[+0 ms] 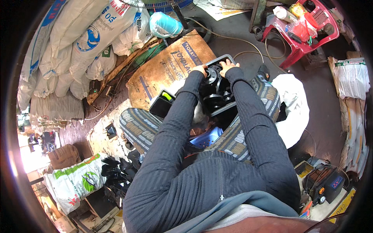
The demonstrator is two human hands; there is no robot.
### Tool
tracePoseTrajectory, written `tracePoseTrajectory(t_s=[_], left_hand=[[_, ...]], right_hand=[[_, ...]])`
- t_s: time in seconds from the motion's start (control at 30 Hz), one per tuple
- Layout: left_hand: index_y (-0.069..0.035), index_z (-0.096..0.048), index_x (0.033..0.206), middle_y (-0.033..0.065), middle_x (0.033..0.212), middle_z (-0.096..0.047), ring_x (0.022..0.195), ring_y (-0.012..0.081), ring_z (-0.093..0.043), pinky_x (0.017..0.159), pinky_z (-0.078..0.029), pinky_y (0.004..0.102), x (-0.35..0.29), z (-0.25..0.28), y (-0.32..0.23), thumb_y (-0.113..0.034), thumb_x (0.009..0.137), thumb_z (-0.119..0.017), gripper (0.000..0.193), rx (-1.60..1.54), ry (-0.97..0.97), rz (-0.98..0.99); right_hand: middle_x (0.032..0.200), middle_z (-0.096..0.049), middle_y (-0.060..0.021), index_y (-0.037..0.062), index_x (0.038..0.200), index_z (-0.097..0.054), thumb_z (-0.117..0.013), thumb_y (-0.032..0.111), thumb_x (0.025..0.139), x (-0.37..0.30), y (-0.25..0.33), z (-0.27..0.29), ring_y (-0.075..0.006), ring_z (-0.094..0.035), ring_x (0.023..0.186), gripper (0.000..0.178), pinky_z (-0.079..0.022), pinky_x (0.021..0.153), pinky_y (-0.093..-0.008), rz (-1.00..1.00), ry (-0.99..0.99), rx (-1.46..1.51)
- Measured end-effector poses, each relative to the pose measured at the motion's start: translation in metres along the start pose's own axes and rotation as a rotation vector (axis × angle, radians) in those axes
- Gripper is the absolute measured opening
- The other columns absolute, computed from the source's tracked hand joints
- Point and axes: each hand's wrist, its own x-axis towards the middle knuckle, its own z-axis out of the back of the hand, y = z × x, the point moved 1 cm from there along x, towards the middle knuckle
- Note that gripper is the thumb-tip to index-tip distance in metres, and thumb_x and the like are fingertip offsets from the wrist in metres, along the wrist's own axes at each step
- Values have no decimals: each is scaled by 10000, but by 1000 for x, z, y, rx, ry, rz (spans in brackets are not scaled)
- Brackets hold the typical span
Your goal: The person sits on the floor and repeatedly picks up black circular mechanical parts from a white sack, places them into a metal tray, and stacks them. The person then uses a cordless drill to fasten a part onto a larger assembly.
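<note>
1. Head view — left hand [201,69]: fingers bent at the upper left of the bin, next to a round part; whether they grip it cannot be told.
2. Right hand [228,68]: fingers parted, over the upper right of the same bin; any hold on a part cannot be told.
3. Dark bin [222,58]: rectangular, grey-rimmed, in front of the person, between the knees.
4. Black round parts [215,99]: several, disc-like, lying inside the dark bin.
5. Small dark box [160,107]: light-rimmed, by the left knee — bright yellow-green item [167,96] at its upper end.
6. Flattened cardboard [163,70]: brown, printed, on the floor left of the dark bin.
7. White sack [292,110]: crumpled, beside the right knee.
8. Red plastic chair [324,37]: upper right, bearing bags.
</note>
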Motion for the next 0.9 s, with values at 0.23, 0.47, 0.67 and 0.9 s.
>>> tracePoseTrajectory(t_s=[0.23, 0.47, 0.67, 0.9], left_hand=[[-303, -612, 1147, 100, 1037, -655, 1001, 264, -609, 877, -468, 383, -14, 34, -51, -244, 698, -668, 456, 26, -23, 14], [-137, -507, 1272, 76, 1303, -469, 1202, 295, -431, 934, -312, 528, -13, 26, -111, -379, 732, -650, 609, 215, 233, 265], [-201, -644, 1105, 106, 1211, -570, 1132, 299, -529, 910, -447, 438, 33, -17, -70, -329, 684, -635, 440, 94, 193, 12], [-8, -543, 1213, 151, 1144, -606, 1017, 182, -589, 895, -441, 290, 28, -3, -30, -304, 773, -658, 542, -182, 187, -227]], right_hand=[[1253, -527, -119, 165, 1260, -508, -566, 248, 820, -86, -17, 126, -245, -513, 1155, 451, -400, 970, -379, 351, -508, 490], [1019, -632, -147, 40, 1122, -589, -570, 246, 878, -183, -223, 39, -212, -619, 928, 319, -462, 796, -325, 23, -917, 731], [1022, -631, -176, 102, 1089, -615, -508, 258, 857, -180, -292, -158, -338, -590, 990, 300, -452, 872, -392, -546, -177, 374], [1187, -535, -175, 84, 1244, -454, -513, 235, 854, -149, -297, -189, -346, -551, 1074, 422, -459, 897, -416, -676, 158, 369]])
